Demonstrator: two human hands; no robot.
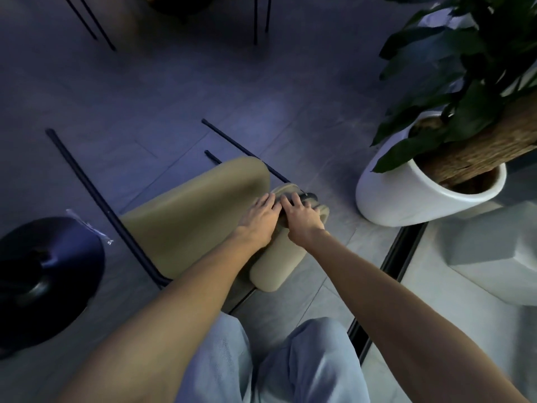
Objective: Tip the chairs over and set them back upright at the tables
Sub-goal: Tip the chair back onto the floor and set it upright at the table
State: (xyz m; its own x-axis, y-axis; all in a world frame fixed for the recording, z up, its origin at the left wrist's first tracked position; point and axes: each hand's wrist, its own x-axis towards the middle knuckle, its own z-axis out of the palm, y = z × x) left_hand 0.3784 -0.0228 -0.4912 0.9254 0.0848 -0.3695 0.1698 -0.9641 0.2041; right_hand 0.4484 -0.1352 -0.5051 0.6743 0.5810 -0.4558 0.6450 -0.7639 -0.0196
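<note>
Two grips sit side by side on the padded backrest (276, 266) of a beige chair (186, 225) that lies tipped over on the floor (151, 91). The left grip (258, 215) lies with its fingers fairly straight, their tips pressed where seat and backrest meet; the right grip (302, 213), touching it on the right, curls its fingers over the far end of the backrest roll and holds it, next to a short dark piece of frame (309, 195).

The chair is directly under both grips, its seat spreading away to the left of them. One long dark leg (93, 196) runs across the floor well to the left of the left grip; two more legs (241, 149) point away just beyond the grips.

Bare forearms lead back from the grips to light blue trousers (290, 362) on the near side. To the right of the right grip, near the chair but apart from it, stands a white pot (406, 205) holding a large-leaved plant (453, 91) with a rough brown trunk. On the near right a dark strip (389, 266) crosses the floor.

Far to the left of the left grip a round dark pedestal base (43, 274) sits on the floor; a scrap of clear wrapping (90, 228) lies at its edge, between it and the long leg. Well beyond the grips stand the thin dark legs of other furniture (90, 23).
</note>
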